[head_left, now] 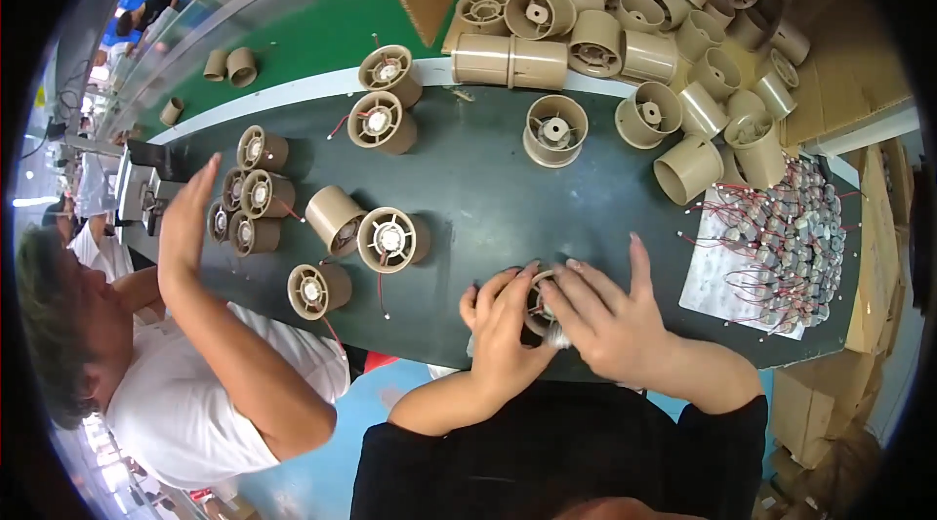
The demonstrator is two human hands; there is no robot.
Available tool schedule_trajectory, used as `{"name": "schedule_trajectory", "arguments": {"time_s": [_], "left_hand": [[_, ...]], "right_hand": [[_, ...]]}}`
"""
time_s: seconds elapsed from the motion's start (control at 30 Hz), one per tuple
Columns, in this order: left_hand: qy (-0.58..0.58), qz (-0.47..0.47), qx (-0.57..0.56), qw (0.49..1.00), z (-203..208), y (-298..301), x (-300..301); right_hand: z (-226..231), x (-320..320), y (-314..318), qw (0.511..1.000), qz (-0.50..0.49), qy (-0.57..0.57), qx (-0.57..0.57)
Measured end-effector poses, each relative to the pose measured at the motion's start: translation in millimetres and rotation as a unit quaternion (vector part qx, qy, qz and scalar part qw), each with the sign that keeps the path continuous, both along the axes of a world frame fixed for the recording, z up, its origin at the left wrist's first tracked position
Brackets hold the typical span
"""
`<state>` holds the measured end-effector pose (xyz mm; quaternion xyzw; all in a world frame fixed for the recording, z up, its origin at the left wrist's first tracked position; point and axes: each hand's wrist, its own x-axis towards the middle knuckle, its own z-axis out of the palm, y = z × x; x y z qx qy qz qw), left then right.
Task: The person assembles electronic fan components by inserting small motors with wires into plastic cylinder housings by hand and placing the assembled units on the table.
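Note:
Close to the table's near edge, my left hand (pixel 503 320) is wrapped around the left side of a beige plastic fan housing (pixel 534 303), a short cylinder with spokes inside. From the right, my right hand (pixel 610 325) lies over the same housing, its fingers pressed on the rim and one finger sticking out. A small shiny patch shows low between my hands; I cannot make out what it is. Much of the housing is hidden by my fingers. Ahead, another fan housing (pixel 555 131) stands upright with its spoked hub facing up.
Small motors (pixel 781 237) with red wires lie heaped at right on a white sheet (pixel 708 276). A cardboard box (pixel 849 81) of housings opens at the far right. Housings with motors (pixel 392 239) stand at left, near a co-worker's raised arm (pixel 229 334). Beyond runs a green belt (pixel 303 41).

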<state>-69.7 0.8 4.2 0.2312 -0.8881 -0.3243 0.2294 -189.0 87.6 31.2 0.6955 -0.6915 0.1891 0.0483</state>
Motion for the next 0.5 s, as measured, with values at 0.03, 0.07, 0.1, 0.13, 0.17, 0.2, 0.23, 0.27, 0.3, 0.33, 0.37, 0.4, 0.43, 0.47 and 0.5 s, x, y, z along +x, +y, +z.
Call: {"name": "schedule_trajectory", "arguments": {"time_s": [0.03, 0.07, 0.1, 0.13, 0.17, 0.2, 0.23, 0.27, 0.3, 0.33, 0.37, 0.4, 0.43, 0.47, 0.5], "left_hand": [[-0.028, 0.001, -0.002, 1.000, 1.5, -1.9, 0.0], [-0.015, 0.033, -0.013, 0.999, 1.7, -5.0, 1.2], [-0.002, 0.060, -0.022, 0.998, -2.1, -8.6, 3.2], [0.022, 0.081, -0.032, 0.996, -9.8, -15.3, 8.4], [0.044, 0.109, -0.044, 0.992, -15.6, -22.2, 14.5], [0.040, 0.140, -0.070, 0.987, -15.5, -28.8, 16.1], [0.034, 0.172, -0.096, 0.980, -13.6, -33.8, 15.9], [0.035, 0.167, -0.071, 0.983, -11.4, -37.3, 15.1], [0.007, 0.168, -0.129, 0.977, -8.8, -37.3, 14.6], [0.019, 0.152, -0.176, 0.972, 0.1, -32.8, 12.5], [0.028, 0.141, -0.223, 0.964, 4.8, -26.7, 11.1], [0.086, 0.119, -0.212, 0.966, 6.3, -20.7, 7.9], [0.082, 0.081, -0.215, 0.970, 15.6, -17.6, 4.0], [0.093, 0.063, -0.201, 0.973, 20.3, -14.2, -2.8], [0.104, 0.043, -0.187, 0.976, 24.6, -12.6, -13.3]], "right_hand": [[0.7, 2.6, 3.7, 0.999, -0.017, 0.050, 0.000], [1.5, 1.5, 10.2, 0.998, 0.015, 0.011, 0.064], [2.1, -4.3, 15.6, 0.991, 0.044, -0.051, 0.112], [4.3, -12.0, 22.5, 0.990, -0.001, -0.090, 0.107], [7.8, -20.7, 29.6, 0.986, -0.040, -0.128, 0.099], [10.9, -34.1, 40.0, 0.977, -0.130, -0.107, 0.129], [15.9, -49.5, 43.9, 0.962, -0.247, -0.078, 0.091], [5.7, -66.9, 60.1, 0.955, -0.292, -0.048, 0.015], [1.1, -82.7, 74.6, 0.927, -0.369, -0.054, 0.027], [-4.1, -96.0, 82.7, 0.914, -0.406, 0.000, 0.021], [-13.3, -101.6, 84.7, 0.914, -0.405, 0.000, 0.020], [-21.8, -105.5, 87.5, 0.910, -0.409, 0.055, 0.047], [-25.1, -106.8, 89.4, 0.902, -0.411, 0.111, 0.074], [-26.8, -102.7, 86.2, 0.908, -0.396, 0.104, 0.085], [-27.6, -96.8, 84.3, 0.910, -0.392, 0.104, 0.083]]}}
